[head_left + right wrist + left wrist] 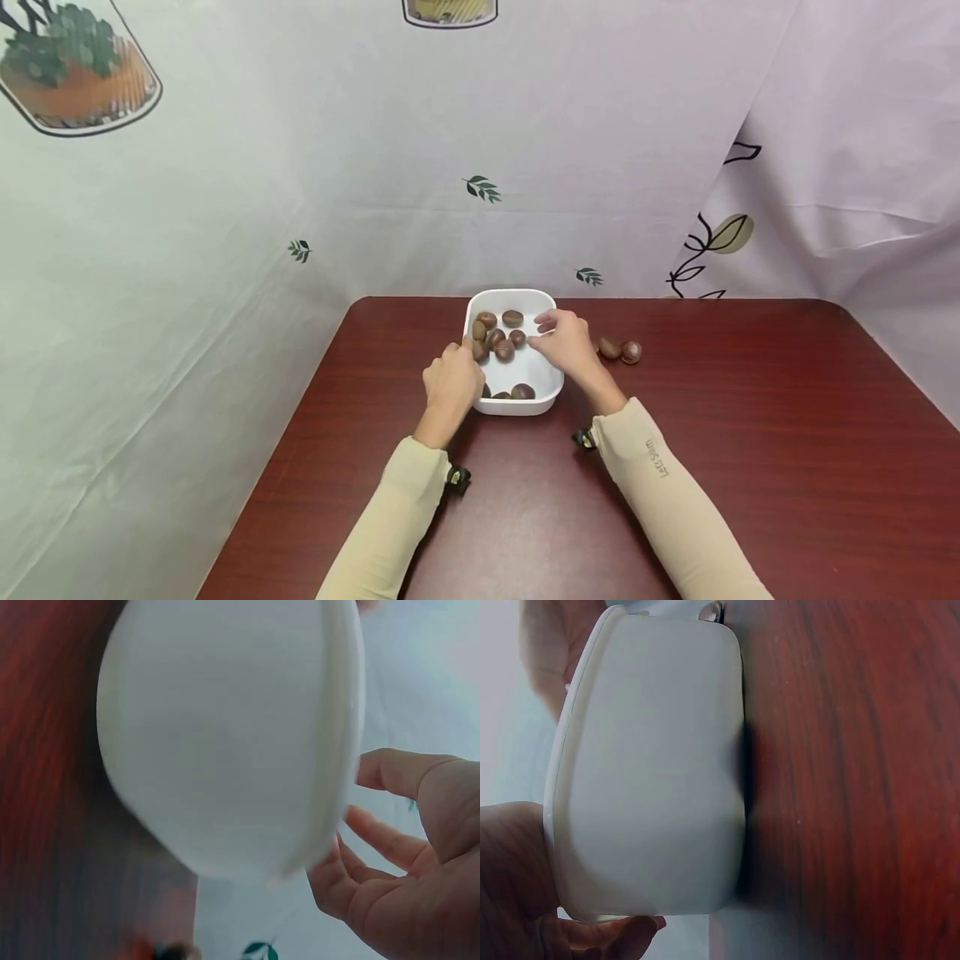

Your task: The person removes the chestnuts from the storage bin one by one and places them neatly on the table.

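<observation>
A white rectangular plastic container (533, 367) holds several glossy brown chestnuts (505, 350), most of them toward its left and far side, a few along the near wall. At its left edge my left hand (452, 377) grips the rim. The left wrist view shows fingers (634, 937) curled against the container's outer wall. My right hand (564, 337) hovers over the right rim, thumb and fingers parted above the inside. No chestnut shows between them, and in the right wrist view the container wall hides part of the fingertips.
Several more chestnuts (631, 352) lie on the dark red wooden table (720, 450), just right of the container and partly behind the right hand. A pale patterned cloth (390, 167) hangs behind the table's far edge. Small dark wrist cameras (457, 478) sit beneath both sleeves.
</observation>
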`<state>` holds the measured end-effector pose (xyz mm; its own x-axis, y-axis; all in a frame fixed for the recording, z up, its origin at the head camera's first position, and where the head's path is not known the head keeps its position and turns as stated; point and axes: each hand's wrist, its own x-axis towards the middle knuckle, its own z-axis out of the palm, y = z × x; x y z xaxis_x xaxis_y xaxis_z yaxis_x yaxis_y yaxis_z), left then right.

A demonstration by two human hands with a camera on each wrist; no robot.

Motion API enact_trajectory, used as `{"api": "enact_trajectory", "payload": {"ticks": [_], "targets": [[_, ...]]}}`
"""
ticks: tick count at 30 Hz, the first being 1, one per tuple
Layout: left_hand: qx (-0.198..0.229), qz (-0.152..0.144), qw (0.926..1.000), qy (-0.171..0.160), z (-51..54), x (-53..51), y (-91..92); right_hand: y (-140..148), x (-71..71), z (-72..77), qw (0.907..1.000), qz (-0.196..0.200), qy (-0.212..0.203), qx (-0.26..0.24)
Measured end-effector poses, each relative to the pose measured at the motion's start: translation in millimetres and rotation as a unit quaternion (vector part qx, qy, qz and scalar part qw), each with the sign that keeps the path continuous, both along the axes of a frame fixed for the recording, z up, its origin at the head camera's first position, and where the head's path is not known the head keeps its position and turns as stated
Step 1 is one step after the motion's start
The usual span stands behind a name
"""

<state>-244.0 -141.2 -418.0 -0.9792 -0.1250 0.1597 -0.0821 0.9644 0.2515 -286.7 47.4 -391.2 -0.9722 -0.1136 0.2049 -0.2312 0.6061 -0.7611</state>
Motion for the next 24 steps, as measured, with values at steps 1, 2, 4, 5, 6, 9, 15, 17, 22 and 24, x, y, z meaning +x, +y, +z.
{"api": "enact_trajectory", "payload": {"ticks": [1,2,4,5,6,9,15,17,22,24], "targets": [[0.0,0.001,1.0,0.0,-0.3,-0.1,-0.1,-4,-0.2,-1.8,1.0,0.006,-0.002,-0.001],[0.0,0.001,1.0,0.0,-0.4,0.0,-0.3,-8,-0.1,-3.6,0.9999,0.012,-0.005,-0.001],[0.0,0.003,1.0,0.0,-0.6,0.2,-0.1,-15,0.0,-7.8,0.9997,0.02,-0.01,-0.004],[0.0,0.004,1.0,0.001,-0.5,0.7,0.1,-18,0.0,-9.8,0.9996,0.024,-0.012,-0.005],[0.001,0.004,1.0,0.001,0.0,1.3,0.3,-21,0.0,-11.8,0.9995,0.028,-0.014,-0.003],[0.001,0.004,1.0,-0.001,1.8,1.9,1.0,-27,-0.3,-15.6,0.9991,0.036,-0.022,0.002],[-0.002,0.003,1.0,0.005,3.0,1.5,1.1,-33,-3.5,-17.6,0.9981,0.047,-0.024,0.029],[-0.003,0.003,1.0,0.006,2.8,1.6,1.0,-35,-4.9,-18.5,0.9977,0.045,-0.031,0.039],[-0.002,0.002,1.0,0.002,2.9,2.7,1.3,-39,-7.7,-21.4,0.9957,0.036,-0.053,0.067],[-0.002,0.002,1.0,0.002,2.7,2.9,1.3,-41,-8.4,-23.0,0.9944,0.038,-0.061,0.077]]}}
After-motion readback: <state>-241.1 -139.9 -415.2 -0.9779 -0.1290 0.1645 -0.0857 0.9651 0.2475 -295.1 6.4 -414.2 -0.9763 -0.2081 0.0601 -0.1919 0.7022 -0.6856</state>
